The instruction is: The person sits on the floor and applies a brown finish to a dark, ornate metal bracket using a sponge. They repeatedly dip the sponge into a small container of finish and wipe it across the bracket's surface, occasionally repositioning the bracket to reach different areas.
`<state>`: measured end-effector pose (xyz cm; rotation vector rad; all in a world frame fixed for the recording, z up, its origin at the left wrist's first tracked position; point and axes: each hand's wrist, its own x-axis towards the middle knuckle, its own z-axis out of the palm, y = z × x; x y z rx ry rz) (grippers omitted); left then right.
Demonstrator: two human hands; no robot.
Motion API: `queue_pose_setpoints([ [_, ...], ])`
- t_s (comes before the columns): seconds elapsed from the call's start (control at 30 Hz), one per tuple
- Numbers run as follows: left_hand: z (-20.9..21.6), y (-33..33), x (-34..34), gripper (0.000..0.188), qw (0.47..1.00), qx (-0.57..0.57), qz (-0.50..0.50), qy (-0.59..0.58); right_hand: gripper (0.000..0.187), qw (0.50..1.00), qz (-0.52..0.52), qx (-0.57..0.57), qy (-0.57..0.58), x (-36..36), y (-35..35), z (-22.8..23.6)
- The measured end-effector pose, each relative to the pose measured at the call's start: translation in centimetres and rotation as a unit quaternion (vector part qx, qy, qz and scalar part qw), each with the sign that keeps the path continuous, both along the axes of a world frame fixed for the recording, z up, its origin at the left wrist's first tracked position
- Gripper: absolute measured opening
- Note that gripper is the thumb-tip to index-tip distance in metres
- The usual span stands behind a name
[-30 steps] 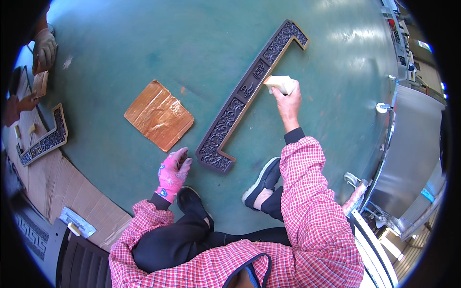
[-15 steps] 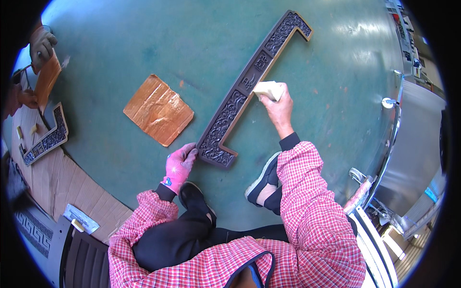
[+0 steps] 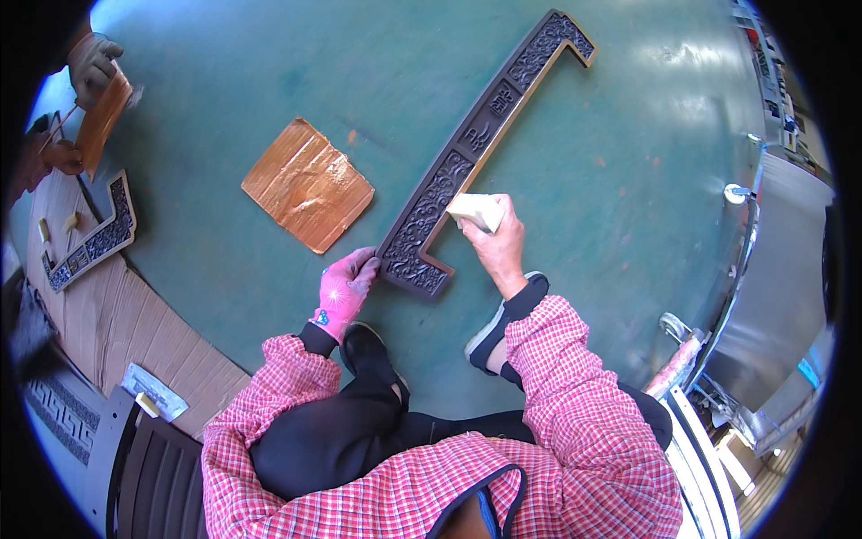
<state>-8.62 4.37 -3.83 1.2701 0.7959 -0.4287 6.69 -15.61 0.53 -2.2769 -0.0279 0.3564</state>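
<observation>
A long, dark carved panel [image 3: 462, 144] with hooked ends lies slantwise on the green floor; its inner edge is gold along the far part and duller toward the near end. My left hand [image 3: 339, 295], in a pink glove with grey fingertips, grips the panel's near left corner. My bare right hand [image 3: 499, 247] is closed round a white sponge-like block [image 3: 477, 211], which touches the inner edge on the near half. Left of the panel lies a copper-coloured sheet [image 3: 305, 184], creased and shiny.
At the far left, another person's gloved hand [image 3: 93, 70] and bare hand [image 3: 63, 158] hold a copper-coloured sheet [image 3: 101, 121]. Below them, a smaller carved piece [image 3: 97, 247] lies by flattened cardboard [image 3: 148, 314]. Wheeled metal equipment [image 3: 781, 251] stands at the right.
My right hand and the white block have slid along the panel's inner edge toward its near end, where the gold looks duller. My left hand keeps its grip. The whole view has shifted slightly.
</observation>
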Motion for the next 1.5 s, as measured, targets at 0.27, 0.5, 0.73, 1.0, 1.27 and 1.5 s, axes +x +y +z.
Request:
queue_pose_setpoints([
  [0.27, -0.3, -0.1, -0.1, 0.026, 1.0, -0.002, 0.01, -0.009, 0.035, 0.996, 0.087, -0.001, 0.031, -4.0, -0.4, 0.2],
  [0.5, -0.4, -0.2, 0.0, 0.025, 1.0, 0.001, 0.01, -0.027, 0.033, 0.995, 0.096, -0.02, -0.011, -2.9, 0.1, 0.9],
  [0.73, 0.3, 0.3, 0.2, 0.026, 1.0, -0.023, -0.009, 0.018, 0.037, 0.972, 0.23, -0.023, -0.041, -3.3, -0.3, 1.4],
  [1.0, 0.0, 0.2, 0.1, 0.026, 1.0, -0.002, -0.012, 0.002, 0.043, 0.953, 0.286, -0.042, -0.092, -2.7, -0.3, 1.5],
  [1.27, 0.2, 0.0, 0.1, 0.027, 0.999, 0.022, -0.026, 0.007, 0.041, 0.95, 0.289, -0.038, -0.115, -3.3, 0.2, 1.3],
  [1.5, 0.0, 0.2, 0.1, 0.027, 0.999, 0.035, -0.032, 0.0, 0.041, 0.945, 0.289, -0.049, -0.144, -3.7, 0.5, 0.8],
])
